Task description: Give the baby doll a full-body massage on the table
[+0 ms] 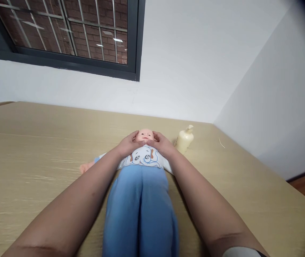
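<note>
A baby doll (143, 200) lies on its back with its head (145, 135) toward the wall and its legs toward me. It wears blue trousers and a white top with a cartoon face printed on the chest. My left hand (128, 144) is curved round one side of the doll's head. On the opposite side, my right hand (165, 144) cups it in the same way. Both thumbs rest near the doll's chin, while the other fingers are partly hidden. One peach-coloured doll hand (86, 166) sticks out past my left forearm.
A cream pump bottle (184, 141) stands on the wood-toned table (34, 153), right of the doll's head. Farther right lies a thin pale strip (221, 142). White walls (184, 71) border the table's far side, below a dark-framed barred window (137, 43).
</note>
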Demonstrator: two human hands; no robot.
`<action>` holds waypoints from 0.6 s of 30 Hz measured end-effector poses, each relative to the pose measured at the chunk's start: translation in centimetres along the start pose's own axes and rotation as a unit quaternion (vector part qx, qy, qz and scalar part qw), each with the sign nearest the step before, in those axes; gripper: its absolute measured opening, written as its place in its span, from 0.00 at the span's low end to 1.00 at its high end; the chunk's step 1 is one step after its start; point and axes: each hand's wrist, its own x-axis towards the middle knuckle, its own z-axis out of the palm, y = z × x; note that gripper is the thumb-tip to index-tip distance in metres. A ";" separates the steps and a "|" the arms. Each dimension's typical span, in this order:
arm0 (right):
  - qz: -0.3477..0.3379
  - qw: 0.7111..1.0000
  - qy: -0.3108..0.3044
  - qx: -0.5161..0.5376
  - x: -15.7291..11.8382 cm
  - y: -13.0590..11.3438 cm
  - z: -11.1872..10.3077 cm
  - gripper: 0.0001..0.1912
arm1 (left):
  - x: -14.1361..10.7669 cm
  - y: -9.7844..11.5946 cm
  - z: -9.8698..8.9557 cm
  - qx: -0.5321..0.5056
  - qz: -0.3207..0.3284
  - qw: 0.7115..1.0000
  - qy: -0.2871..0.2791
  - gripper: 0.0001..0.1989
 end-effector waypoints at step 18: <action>-0.023 0.998 -0.062 -0.008 -0.7 -1.2 -0.1 0.30 | 0.1 -0.2 -0.9 -0.060 -0.009 0.996 -0.070 0.38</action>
